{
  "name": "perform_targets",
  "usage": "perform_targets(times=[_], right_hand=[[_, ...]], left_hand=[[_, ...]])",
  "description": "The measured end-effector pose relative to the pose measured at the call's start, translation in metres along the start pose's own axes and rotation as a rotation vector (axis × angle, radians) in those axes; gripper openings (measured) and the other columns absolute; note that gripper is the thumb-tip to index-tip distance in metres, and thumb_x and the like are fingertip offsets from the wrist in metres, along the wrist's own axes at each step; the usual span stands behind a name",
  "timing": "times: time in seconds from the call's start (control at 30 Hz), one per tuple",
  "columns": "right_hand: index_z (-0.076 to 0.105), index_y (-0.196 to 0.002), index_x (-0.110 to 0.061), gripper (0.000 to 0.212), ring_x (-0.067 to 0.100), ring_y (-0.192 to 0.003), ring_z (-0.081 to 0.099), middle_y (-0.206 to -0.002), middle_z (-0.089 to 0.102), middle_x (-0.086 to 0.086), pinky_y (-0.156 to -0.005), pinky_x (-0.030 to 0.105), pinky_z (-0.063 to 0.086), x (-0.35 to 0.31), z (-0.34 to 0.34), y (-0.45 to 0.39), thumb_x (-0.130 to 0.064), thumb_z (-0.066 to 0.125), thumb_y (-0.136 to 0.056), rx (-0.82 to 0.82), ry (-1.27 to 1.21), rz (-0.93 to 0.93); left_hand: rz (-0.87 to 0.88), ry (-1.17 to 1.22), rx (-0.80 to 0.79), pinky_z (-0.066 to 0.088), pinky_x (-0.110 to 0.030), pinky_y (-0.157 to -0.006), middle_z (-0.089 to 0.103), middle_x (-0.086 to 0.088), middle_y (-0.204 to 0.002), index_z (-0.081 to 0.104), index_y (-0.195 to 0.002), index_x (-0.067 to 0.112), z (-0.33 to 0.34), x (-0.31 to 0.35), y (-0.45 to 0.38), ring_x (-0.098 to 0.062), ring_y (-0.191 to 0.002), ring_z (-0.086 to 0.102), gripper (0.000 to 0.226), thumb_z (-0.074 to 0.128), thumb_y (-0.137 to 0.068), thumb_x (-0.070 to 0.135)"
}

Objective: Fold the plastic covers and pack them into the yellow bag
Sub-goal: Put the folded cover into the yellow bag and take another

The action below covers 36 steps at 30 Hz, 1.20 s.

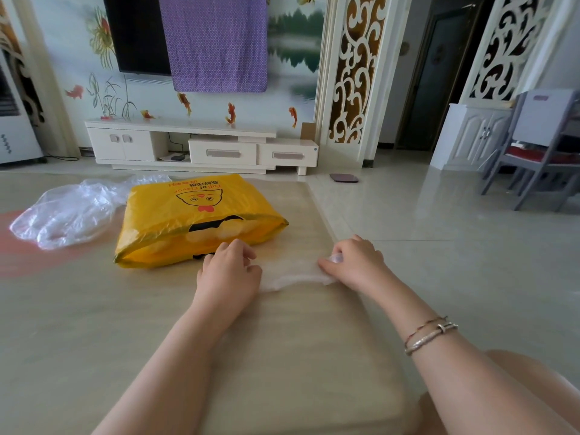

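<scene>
A clear plastic cover (295,273) was stretched as a thin, bunched band between 2 hands above the pale floor (439,262); its left end was pinched by the curled fingers of the left hand (230,271), and its right end was gathered into the closed right hand (354,262), where a small wad of film was seen poking out between thumb and fingers; below the band a wide, near-transparent sheet was spread flat toward the viewer (its edges were hard to trace against the floor). The yellow bag (188,215) was laid on its side just beyond the left hand, almost touching the knuckles, with its open mouth turned toward the hands; pale plastic could be made out inside it through the black handle opening. A loose heap of clear plastic (69,211) was left to the left of the bag, touching its far corner, well apart from both hands. 2 bracelets (431,334) were worn on the right wrist. Farther back, a white TV cabinet (201,146) was set against the painted wall, with a purple cloth (216,42) hung over part of a dark screen (138,36); a grey chair (539,146) was placed at the right.
</scene>
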State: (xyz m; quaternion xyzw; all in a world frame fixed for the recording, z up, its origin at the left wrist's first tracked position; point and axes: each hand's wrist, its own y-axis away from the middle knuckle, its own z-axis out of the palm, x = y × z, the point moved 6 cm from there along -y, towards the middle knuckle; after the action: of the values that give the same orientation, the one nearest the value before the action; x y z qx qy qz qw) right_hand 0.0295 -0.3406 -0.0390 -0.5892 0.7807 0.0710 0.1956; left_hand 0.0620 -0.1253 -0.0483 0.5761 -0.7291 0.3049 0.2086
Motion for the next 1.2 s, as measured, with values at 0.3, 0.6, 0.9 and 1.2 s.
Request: perform_targets(times=[0.3, 0.6, 0.9, 1.2], right_hand=[[0.045, -0.071, -0.015, 0.027, 0.017, -0.064, 0.051, -0.073, 0.052, 0.006, -0.056, 0.026, 0.043, -0.003, -0.022, 0.009, -0.010, 0.062, -0.092, -0.122, -0.930, 0.010], [0.052, -0.069, -0.023, 0.022, 0.010, -0.064, 0.051, -0.074, 0.055, -0.002, -0.052, 0.018, 0.044, -0.031, -0.037, 0.031, -0.025, 0.069, -0.082, -0.502, -1.120, -0.185], [0.063, -0.096, -0.020, 0.021, 0.012, -0.058, 0.050, -0.072, 0.056, 0.001, -0.050, 0.022, 0.038, -0.018, -0.020, 0.018, -0.029, 0.073, -0.081, -0.447, -1.205, 0.114], [0.045, -0.117, -0.035, 0.049, 0.009, -0.106, 0.050, -0.125, 0.040, -0.008, -0.085, 0.011, 0.037, -0.033, -0.024, 0.022, -0.011, 0.069, -0.082, 0.163, -0.403, -0.429]], left_hand=[[-0.013, -0.079, 0.120, 0.043, -0.040, -0.094, 0.053, 0.004, -0.114, 0.056, -0.106, 0.025, -0.011, -0.002, 0.003, -0.027, -0.109, 0.044, 0.030, 0.049, -0.087, 0.004], [-0.015, 0.888, -0.304, 0.052, -0.034, -0.089, 0.073, 0.000, -0.102, 0.062, -0.115, 0.022, -0.004, 0.039, 0.014, -0.018, -0.096, 0.068, 0.062, 0.045, -0.078, 0.068], [0.026, 0.933, -0.373, 0.053, -0.021, -0.056, 0.074, -0.006, -0.090, 0.062, -0.119, 0.017, -0.001, 0.037, 0.020, -0.013, -0.068, 0.067, 0.029, 0.064, -0.090, 0.010], [-0.292, 0.911, -0.104, 0.057, -0.041, -0.077, 0.070, -0.009, -0.104, 0.059, -0.117, 0.015, 0.007, 0.002, 0.004, -0.028, -0.092, 0.070, 0.025, 0.063, -0.093, 0.018]])
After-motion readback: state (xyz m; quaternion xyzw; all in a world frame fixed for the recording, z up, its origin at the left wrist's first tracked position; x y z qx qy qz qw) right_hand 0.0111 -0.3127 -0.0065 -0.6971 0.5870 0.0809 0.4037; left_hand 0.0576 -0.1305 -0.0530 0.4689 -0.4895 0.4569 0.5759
